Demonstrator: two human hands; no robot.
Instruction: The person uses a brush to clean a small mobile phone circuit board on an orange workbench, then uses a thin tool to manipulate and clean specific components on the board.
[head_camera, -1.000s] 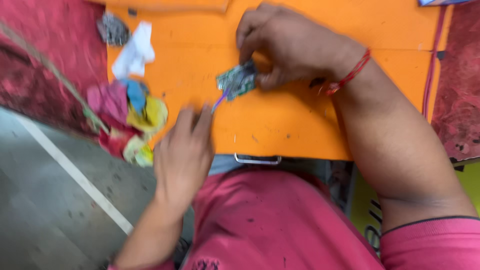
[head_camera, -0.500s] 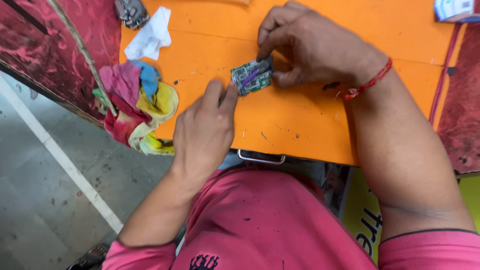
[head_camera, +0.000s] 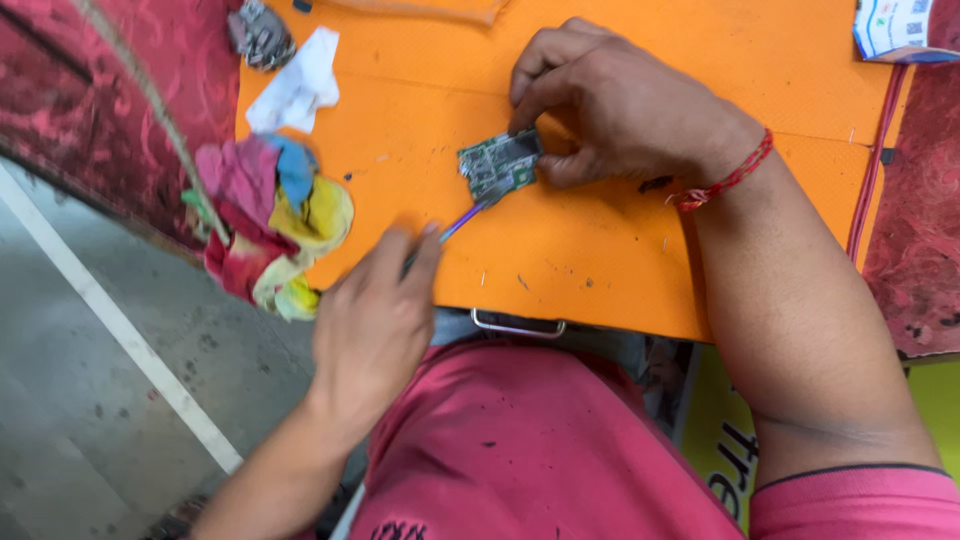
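Head view is showing the right hand (head_camera: 620, 105) pinching a small green circuit board (head_camera: 500, 165) by its far edge, pressing it flat on the orange mat (head_camera: 640, 260) covering the tabletop. The left hand (head_camera: 375, 320) is closing its fingers around a thin purple-tipped tool (head_camera: 462, 220), whose point is touching the board's near corner. The board is looking light, stiff and thin, probably fragile where its tiny parts are sitting, so holding it by the bare edges seems safest; it could be sliding easily on the mat. A bundle of coloured rags (head_camera: 265, 225) is lying at the mat's left edge, a white crumpled tissue (head_camera: 300, 85) beyond it, both well apart from the board. Nothing is standing between hands and board.
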